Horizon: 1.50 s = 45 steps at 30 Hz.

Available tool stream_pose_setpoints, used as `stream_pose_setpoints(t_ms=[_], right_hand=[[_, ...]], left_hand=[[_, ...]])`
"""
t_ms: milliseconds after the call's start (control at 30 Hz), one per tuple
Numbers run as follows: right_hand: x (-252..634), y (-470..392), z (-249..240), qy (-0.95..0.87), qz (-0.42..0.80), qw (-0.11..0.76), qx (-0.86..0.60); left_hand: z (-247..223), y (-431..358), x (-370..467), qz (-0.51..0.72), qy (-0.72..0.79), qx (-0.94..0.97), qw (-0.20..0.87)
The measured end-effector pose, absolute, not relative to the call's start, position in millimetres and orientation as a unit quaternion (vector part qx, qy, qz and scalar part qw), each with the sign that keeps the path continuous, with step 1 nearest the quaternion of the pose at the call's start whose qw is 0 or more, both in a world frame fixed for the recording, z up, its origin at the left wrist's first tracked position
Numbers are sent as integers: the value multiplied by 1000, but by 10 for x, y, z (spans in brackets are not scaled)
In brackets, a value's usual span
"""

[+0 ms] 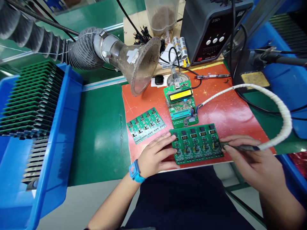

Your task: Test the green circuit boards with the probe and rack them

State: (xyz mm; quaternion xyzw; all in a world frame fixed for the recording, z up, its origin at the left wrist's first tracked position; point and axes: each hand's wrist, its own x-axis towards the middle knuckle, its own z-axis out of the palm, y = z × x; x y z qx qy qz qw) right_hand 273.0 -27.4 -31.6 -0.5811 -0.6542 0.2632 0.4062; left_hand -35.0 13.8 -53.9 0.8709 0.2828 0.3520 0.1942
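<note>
A green circuit board [197,150] with five small digit displays lies at the front edge of the red mat. My left hand [159,152] rests at its left edge, fingers spread, fingertips on the board. My right hand [254,159] pinches a dark probe [247,148] whose tip meets the board's right edge. A white wrapped cable [278,99] runs from the probe to the programmer board [181,103], which has a lit yellow screen and stands just behind. Another circuit board [145,125] lies on the mat, behind my left hand.
A blue bin [56,163] of stacked boards [31,99] stands at the left. A fume funnel [144,64] hangs over the mat's back left. Behind are a black soldering station [213,35], a pen [212,76] and a plastic tub [161,16].
</note>
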Motion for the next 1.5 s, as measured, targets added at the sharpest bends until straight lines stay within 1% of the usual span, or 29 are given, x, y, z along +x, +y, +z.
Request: stream_pose_setpoints(t_ms=[433, 667, 800, 933, 1067, 1333, 1500], right_hand=[[2718, -283, -305, -646, 270, 409, -585], [2691, -294, -259, -628, 280, 422, -590], [2604, -356, -192, -587, 273, 455, -612], [2492, -403, -170, -560, 323, 480, -593], [2439, -381, -204, -583, 338, 457, -581], [2452, -342, -246, -622, 301, 424, -585], [2452, -291, -184, -674, 248, 394, -573]], left_hand=[[-519, 99, -337, 347, 299, 861, 221], [-520, 105, -342, 342, 297, 868, 201], [-511, 110, -336, 343, 294, 869, 203], [-504, 112, -337, 344, 293, 868, 204], [-514, 110, -341, 343, 293, 870, 198], [-510, 111, -331, 347, 293, 870, 193], [-509, 107, -335, 344, 292, 871, 195]])
